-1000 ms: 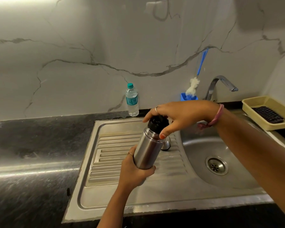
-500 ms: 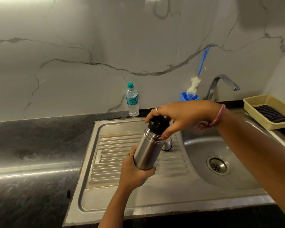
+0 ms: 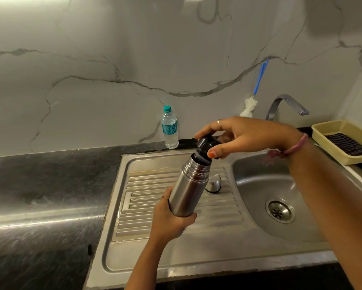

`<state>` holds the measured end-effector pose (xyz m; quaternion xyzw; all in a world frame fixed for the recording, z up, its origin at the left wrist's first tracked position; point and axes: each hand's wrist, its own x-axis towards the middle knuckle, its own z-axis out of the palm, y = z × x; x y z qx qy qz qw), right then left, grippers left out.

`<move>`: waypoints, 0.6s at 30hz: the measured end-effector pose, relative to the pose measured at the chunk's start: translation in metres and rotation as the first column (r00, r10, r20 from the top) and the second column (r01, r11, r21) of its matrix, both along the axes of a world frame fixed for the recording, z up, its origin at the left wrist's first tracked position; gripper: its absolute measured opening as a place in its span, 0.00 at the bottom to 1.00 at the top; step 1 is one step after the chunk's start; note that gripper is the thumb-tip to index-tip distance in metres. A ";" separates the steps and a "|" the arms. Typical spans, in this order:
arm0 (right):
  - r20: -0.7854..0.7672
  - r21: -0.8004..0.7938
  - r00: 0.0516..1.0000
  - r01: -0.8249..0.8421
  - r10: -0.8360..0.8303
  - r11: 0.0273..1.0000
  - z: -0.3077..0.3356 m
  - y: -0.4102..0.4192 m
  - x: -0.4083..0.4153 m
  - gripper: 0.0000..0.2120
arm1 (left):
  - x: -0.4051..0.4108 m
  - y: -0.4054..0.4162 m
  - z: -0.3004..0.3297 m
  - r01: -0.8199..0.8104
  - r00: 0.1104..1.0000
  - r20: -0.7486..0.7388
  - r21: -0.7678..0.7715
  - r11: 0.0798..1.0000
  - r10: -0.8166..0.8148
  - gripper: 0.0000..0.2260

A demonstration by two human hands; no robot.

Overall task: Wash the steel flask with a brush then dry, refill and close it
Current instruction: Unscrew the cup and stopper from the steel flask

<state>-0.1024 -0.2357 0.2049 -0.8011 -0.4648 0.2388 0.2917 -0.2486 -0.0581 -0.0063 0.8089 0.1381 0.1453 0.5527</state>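
The left hand [image 3: 171, 218] grips the lower body of the steel flask [image 3: 188, 187], holding it tilted over the ribbed drainer of the sink [image 3: 155, 243]. The right hand [image 3: 245, 137] pinches the black stopper [image 3: 206, 146] at the flask's mouth.

As I see it, the stopper looks nearly free, so it could slip from those fingertips and drop into the basin. Tilted like this, any leftover liquid might also spill out. The steel cap [image 3: 213, 184] lies loose on the drainer just behind, easily knocked.

Compared with 1 second ago, the stopper sits higher and cocked, with a gap showing at the rim.
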 end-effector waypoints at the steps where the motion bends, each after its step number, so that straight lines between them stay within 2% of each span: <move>1: -0.058 0.053 0.998 0.039 -0.036 0.998 -0.001 -0.005 0.001 0.22 | -0.001 0.001 -0.001 -0.008 1.000 -0.001 -0.005 1.000 0.008 0.31; 5: -0.258 0.211 0.958 0.185 -0.128 0.960 -0.017 -0.023 0.005 0.21 | -0.002 0.003 -0.004 -0.034 0.999 -0.002 -0.037 0.999 0.034 0.33; 8: -0.380 0.195 0.906 0.273 -0.184 0.942 -0.041 -0.033 0.009 0.19 | -0.002 0.005 -0.007 -0.046 0.999 -0.006 -0.046 0.998 0.046 0.34; 10: -0.392 0.134 0.896 0.280 -0.209 0.951 -0.060 -0.036 0.013 0.20 | -0.003 0.005 -0.008 -0.065 0.998 -0.015 -0.057 0.996 0.064 0.34; 14: -0.268 -0.041 0.923 0.274 -0.275 0.961 -0.107 -0.033 0.021 0.21 | -0.003 0.008 -0.013 -0.089 0.996 -0.030 -0.079 0.993 0.087 0.36; 18: 0.088 -0.229 0.965 0.262 -0.248 0.938 -0.153 -0.019 0.018 0.25 | -0.004 0.010 -0.015 -0.096 0.995 -0.037 -0.073 0.993 0.093 0.36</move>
